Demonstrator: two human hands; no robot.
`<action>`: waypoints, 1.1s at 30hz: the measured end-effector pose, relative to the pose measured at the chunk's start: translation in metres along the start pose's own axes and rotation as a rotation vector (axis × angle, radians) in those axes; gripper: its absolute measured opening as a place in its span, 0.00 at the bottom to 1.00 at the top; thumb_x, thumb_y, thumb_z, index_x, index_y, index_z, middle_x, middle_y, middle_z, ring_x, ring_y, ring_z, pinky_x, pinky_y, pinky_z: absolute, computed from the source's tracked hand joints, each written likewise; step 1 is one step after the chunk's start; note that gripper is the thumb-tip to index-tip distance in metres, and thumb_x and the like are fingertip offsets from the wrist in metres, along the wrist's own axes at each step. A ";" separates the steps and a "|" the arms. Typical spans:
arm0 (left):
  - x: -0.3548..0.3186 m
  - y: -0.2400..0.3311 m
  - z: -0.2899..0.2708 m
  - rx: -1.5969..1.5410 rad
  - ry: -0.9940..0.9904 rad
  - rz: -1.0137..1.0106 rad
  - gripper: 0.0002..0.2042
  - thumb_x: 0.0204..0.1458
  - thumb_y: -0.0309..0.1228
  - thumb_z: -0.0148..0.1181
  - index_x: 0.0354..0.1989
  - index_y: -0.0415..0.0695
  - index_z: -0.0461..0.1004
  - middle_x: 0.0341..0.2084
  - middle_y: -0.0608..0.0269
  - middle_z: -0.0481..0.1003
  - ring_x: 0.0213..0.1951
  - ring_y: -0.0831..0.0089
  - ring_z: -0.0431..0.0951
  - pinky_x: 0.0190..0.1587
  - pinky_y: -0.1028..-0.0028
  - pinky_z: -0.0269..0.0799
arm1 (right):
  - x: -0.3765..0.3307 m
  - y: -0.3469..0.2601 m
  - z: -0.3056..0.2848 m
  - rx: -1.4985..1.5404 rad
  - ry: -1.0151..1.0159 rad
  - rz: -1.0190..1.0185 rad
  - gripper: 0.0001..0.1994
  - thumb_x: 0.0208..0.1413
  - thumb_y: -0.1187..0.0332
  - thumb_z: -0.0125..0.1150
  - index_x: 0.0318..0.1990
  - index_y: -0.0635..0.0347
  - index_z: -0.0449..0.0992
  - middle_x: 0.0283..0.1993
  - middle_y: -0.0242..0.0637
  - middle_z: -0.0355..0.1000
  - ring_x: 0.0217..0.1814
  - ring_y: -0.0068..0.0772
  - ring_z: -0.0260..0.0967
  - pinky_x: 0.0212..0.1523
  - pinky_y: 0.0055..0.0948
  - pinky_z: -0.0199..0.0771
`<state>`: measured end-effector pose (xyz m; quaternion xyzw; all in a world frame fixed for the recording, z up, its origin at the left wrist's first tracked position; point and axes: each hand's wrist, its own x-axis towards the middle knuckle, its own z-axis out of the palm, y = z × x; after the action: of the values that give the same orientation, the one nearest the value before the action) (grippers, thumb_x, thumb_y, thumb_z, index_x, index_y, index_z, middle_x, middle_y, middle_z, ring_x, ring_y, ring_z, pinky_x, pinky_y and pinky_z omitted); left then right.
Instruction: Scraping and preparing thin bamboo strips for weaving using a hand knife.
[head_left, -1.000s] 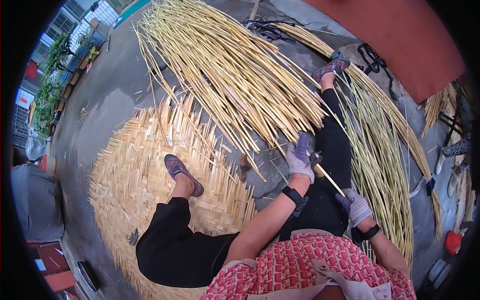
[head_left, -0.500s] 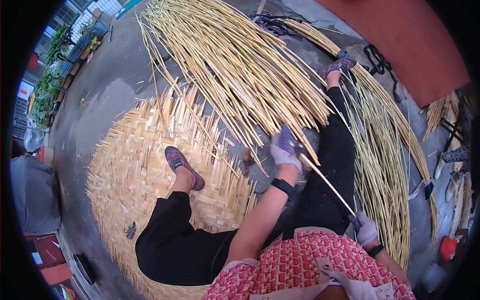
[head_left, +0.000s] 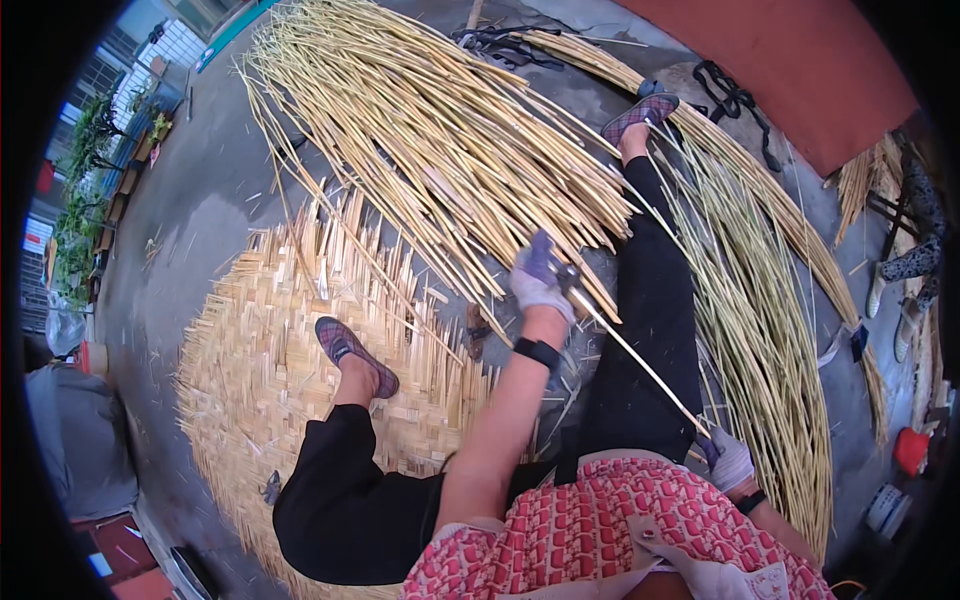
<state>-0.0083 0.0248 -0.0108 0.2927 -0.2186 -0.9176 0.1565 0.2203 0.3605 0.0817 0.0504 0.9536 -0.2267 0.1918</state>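
I sit on the ground with a woven bamboo mat [head_left: 270,370] under my left leg. My left hand [head_left: 538,277], in a purple-grey glove, is closed around a small metal tool at one end of a thin bamboo strip [head_left: 640,357]. That strip runs diagonally down to my right hand [head_left: 730,462], also gloved, which grips its lower end beside my hip. A large fan of loose bamboo strips [head_left: 440,150] lies just beyond my left hand.
A second long bundle of strips [head_left: 760,300] curves along my right leg. Black cords [head_left: 735,100] lie near a red surface [head_left: 790,70] at the top right. Potted plants [head_left: 90,170] line the far left. Small containers [head_left: 900,470] sit at the right edge.
My left hand has moved up and left along the strip toward the loose pile. My right hand has drawn back and down to my hip, so the strip between them is longer.
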 end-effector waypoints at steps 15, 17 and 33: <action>0.076 0.191 -0.179 1.210 0.389 -0.639 0.14 0.52 0.43 0.58 0.31 0.43 0.72 0.19 0.58 0.72 0.15 0.65 0.71 0.20 0.65 0.69 | 0.053 0.260 -0.090 -0.655 0.263 0.788 0.18 0.58 0.65 0.49 0.54 0.64 0.65 0.53 0.49 0.67 0.57 0.49 0.62 0.55 0.41 0.63; 0.062 0.160 -0.184 1.052 0.347 -0.286 0.11 0.51 0.38 0.59 0.29 0.42 0.72 0.16 0.59 0.70 0.13 0.67 0.70 0.16 0.68 0.67 | 0.130 0.180 -0.083 -0.542 0.434 0.346 0.25 0.49 0.77 0.58 0.57 0.61 0.64 0.55 0.49 0.67 0.57 0.50 0.63 0.57 0.41 0.62; -0.200 0.113 -0.018 0.361 -0.164 -0.276 0.25 0.55 0.57 0.49 0.24 0.44 0.68 0.15 0.61 0.70 0.15 0.70 0.70 0.16 0.77 0.66 | 0.242 -0.466 0.098 0.878 -0.670 -0.687 0.20 0.55 0.51 0.57 0.33 0.63 0.77 0.17 0.30 0.65 0.13 0.22 0.57 0.16 0.25 0.59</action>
<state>0.1765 0.0058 0.1255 0.2673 -0.3492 -0.8970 -0.0436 -0.0545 -0.0972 0.0991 -0.2571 0.6226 -0.6472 0.3570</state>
